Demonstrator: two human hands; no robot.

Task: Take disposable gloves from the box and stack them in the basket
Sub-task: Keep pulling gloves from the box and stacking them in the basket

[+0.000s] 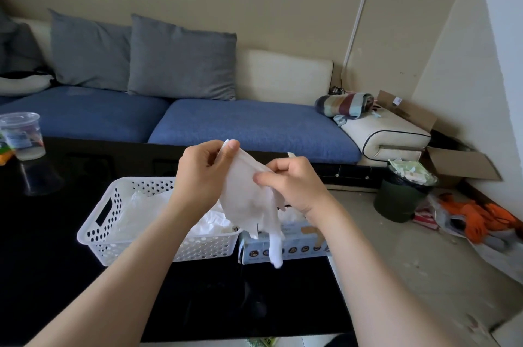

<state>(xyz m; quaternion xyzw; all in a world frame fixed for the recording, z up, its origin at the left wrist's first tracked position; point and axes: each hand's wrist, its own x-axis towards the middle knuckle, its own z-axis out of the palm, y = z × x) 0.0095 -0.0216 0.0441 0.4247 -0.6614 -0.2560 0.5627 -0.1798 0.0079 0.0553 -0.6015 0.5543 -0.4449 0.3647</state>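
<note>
The left hand (201,174) and the right hand (294,185) hold one white disposable glove (249,205) between them, raised above the right end of the white perforated basket (206,247). The left hand pinches the cuff edge between thumb and fingertips. The right hand, fingers curled, pinches the other side of the cuff a little lower. The glove hangs open-end up, and its fingers dangle down past the basket's right wall.

More white gloves (209,220) lie crumpled and loosely piled inside the basket. The glove box (300,245) stands just beside the basket's right wall, partly hidden by the hanging glove and the right forearm; whether box and basket touch cannot be told. Both rest on a glossy black table (56,276).

A clear plastic cup (21,134) stands well to the left of and behind the basket. A blue-cushioned sofa (254,126) runs behind the basket. A dark, full trash bin (396,199) sits on the floor, well to the basket's right.
</note>
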